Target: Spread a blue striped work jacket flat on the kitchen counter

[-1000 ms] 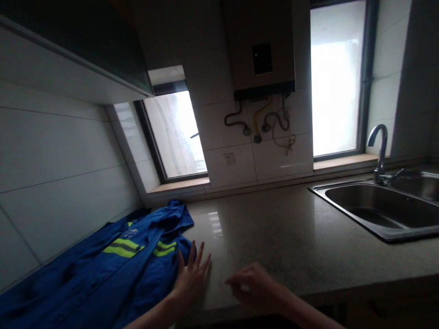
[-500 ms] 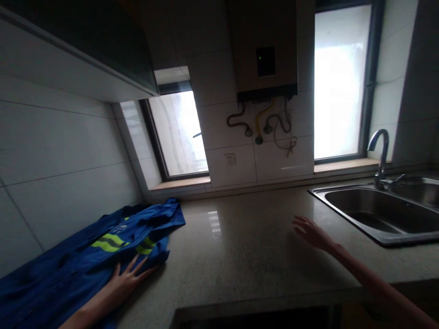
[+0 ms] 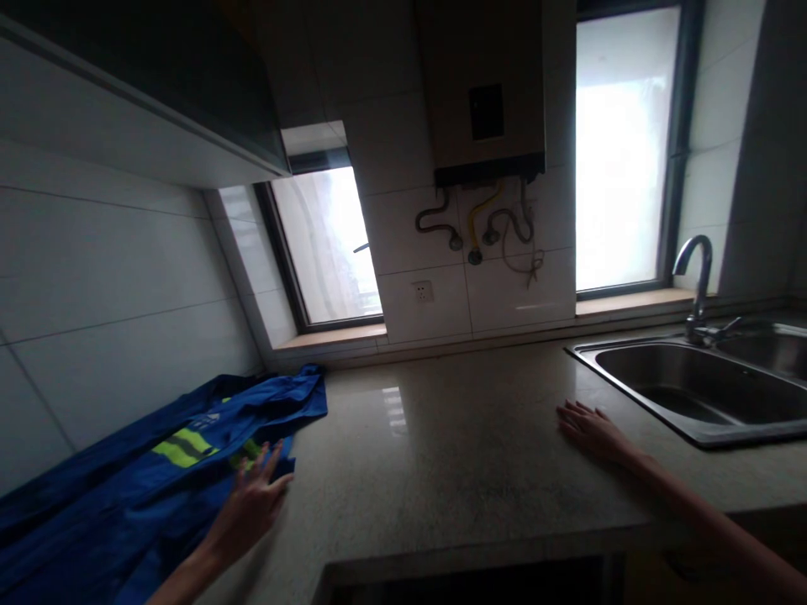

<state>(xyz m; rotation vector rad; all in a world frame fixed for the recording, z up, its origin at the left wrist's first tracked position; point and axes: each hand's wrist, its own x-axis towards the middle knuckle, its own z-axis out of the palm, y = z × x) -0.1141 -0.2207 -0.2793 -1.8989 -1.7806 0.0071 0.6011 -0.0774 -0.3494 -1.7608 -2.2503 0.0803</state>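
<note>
A blue work jacket (image 3: 126,496) with yellow reflective stripes lies spread along the left end of the stone countertop (image 3: 454,454), against the tiled wall. My left hand (image 3: 252,504) rests with fingers spread on the jacket's near right edge, holding nothing. My right hand (image 3: 589,430) lies flat, palm down, on the bare countertop just left of the steel sink (image 3: 693,391), fingers together and extended, empty.
A curved tap (image 3: 697,277) stands behind the sink. A water heater (image 3: 482,92) with hoses hangs on the far wall between two bright windows, above a wall socket (image 3: 422,291). A dark cupboard (image 3: 157,76) hangs at upper left. The counter's front edge runs along the bottom.
My right hand swung from the counter's front middle to beside the sink and settled flat. My left hand slid left over the jacket, and the jacket's edge shifted left with it.
</note>
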